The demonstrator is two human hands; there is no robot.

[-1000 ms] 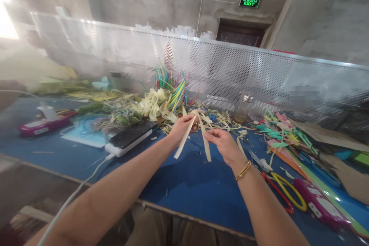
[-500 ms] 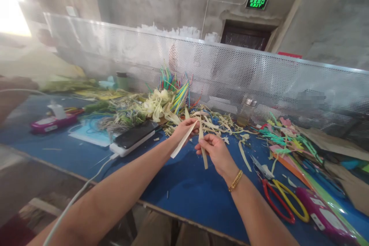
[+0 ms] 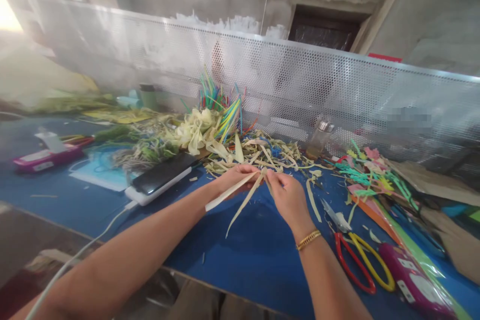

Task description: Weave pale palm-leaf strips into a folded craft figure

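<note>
Pale corn husk strips run between my two hands above the blue table point(image 3: 225, 245). My left hand point(image 3: 240, 176) is closed, pinching them near their upper end. One broad strip point(image 3: 227, 195) sticks out down to the left, and a narrower strip point(image 3: 242, 212) hangs below it with a pointed tip. Close against the left, my right hand point(image 3: 287, 192) is also closed, thumb and fingers pinching the strips where they meet. The fingertips partly hide that meeting point. Beyond the hands lies a heap of husk scraps point(image 3: 270, 152).
Red-and-yellow-handled scissors point(image 3: 356, 255) and a purple device point(image 3: 416, 280) lie at the right. A black phone point(image 3: 161, 175) rests on a white block to the left, with a cable attached. A glass bottle point(image 3: 318, 140) stands before the perforated metal screen point(image 3: 180, 60).
My right hand has come up close to my left. The narrower strip, which hung down by the right hand, now slants down to the left. The view has shifted slightly.
</note>
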